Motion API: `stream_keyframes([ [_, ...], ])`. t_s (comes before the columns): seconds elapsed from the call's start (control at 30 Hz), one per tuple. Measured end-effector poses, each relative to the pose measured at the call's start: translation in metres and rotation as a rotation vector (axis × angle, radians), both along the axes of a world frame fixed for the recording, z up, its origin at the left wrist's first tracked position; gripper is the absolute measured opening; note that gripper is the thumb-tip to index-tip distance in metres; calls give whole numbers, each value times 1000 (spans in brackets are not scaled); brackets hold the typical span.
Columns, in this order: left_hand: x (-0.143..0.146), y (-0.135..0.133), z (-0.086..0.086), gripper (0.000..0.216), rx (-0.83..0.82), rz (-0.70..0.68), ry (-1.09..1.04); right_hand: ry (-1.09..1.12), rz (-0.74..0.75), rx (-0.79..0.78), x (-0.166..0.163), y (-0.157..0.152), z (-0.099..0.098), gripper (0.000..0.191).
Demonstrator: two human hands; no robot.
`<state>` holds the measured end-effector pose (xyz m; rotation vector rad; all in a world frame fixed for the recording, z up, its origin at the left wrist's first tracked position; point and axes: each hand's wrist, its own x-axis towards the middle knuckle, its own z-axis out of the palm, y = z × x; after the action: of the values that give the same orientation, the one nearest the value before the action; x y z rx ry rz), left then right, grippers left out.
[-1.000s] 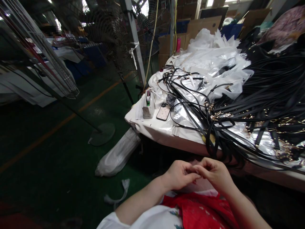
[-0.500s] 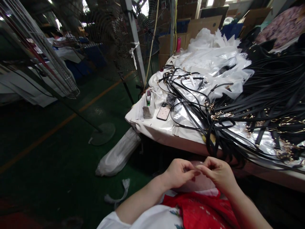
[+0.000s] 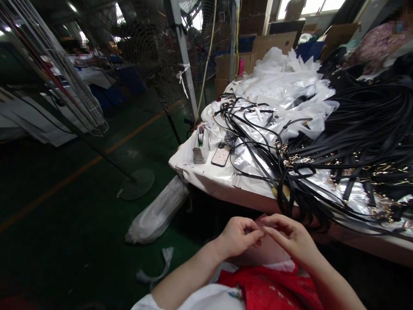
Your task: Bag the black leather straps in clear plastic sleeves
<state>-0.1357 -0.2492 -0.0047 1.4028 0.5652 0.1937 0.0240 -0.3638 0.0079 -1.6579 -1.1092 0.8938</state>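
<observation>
My left hand (image 3: pixel 238 236) and my right hand (image 3: pixel 289 236) meet fingertip to fingertip over my lap, below the table's front edge. Both pinch a thin, clear, slightly pinkish plastic bag (image 3: pixel 269 249) that hangs between them over my red garment (image 3: pixel 271 289). Just beyond my hands, a big tangle of black straps with gold clasps (image 3: pixel 338 155) lies on the white-covered table (image 3: pixel 213 176), with some straps drooping over the edge.
A phone (image 3: pixel 221 155) and a small white box with a green item (image 3: pixel 200 147) sit at the table's left corner. Crumpled clear bags (image 3: pixel 287 86) pile up behind. A white bundle (image 3: pixel 156 213) lies on the green floor. Fan stand (image 3: pixel 135 183) left.
My hands have stayed together, fingers working slightly at the bag's edge. The view has shifted a little; nothing on the table moved.
</observation>
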Motion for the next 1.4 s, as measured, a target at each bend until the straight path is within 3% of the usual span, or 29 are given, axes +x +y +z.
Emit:
stream_keyframes([
  [0.13, 2, -3, 5, 36, 57, -21, -19, -67, -13, -26, -8, 5, 1, 36],
  [0.23, 3, -4, 5, 37, 14, -36, 0, -99, -20, -21, -1, 2, 3, 36],
  [0.43, 2, 1, -4, 26, -9, 22, 37, -337, -365, -152, 51, -1, -11, 36],
  [0.57, 4, -2, -8, 24, -31, 19, 56, -386, -460, -185, 70, 21, -31, 42],
  [0.67, 4, -4, -10, 23, -40, 4, 62, -374, -523, -136, 70, 41, -34, 35],
  [0.8, 0, 3, -5, 18, 159, 31, -23, -214, -442, -62, 59, 53, -9, 41],
  [0.9, 2, 8, 7, 12, 290, 48, -143, 167, -287, 15, 36, 51, 21, 39],
  [0.97, 7, 8, 15, 13, 293, -8, -239, 461, -176, 61, 19, 50, 38, 34],
  [1.03, 13, 7, 21, 19, 259, -112, -326, 609, -145, 94, 12, 48, 53, 31],
  [1.1, 14, 6, 25, 27, 225, -215, -342, 638, -221, 149, 28, 44, 66, 29],
  [1.17, 7, 10, 29, 34, 204, -275, -323, 623, -376, 272, 68, 37, 80, 26],
  [1.3, -19, 26, 40, 43, 15, -231, -316, 517, -739, 577, 145, 25, 102, 16],
  [1.37, -27, 32, 45, 46, -87, -153, -279, 366, -704, 526, 136, 25, 98, 26],
  [1.4, -27, 32, 46, 46, -115, -123, -261, 266, -581, 409, 116, 27, 92, 39],
])
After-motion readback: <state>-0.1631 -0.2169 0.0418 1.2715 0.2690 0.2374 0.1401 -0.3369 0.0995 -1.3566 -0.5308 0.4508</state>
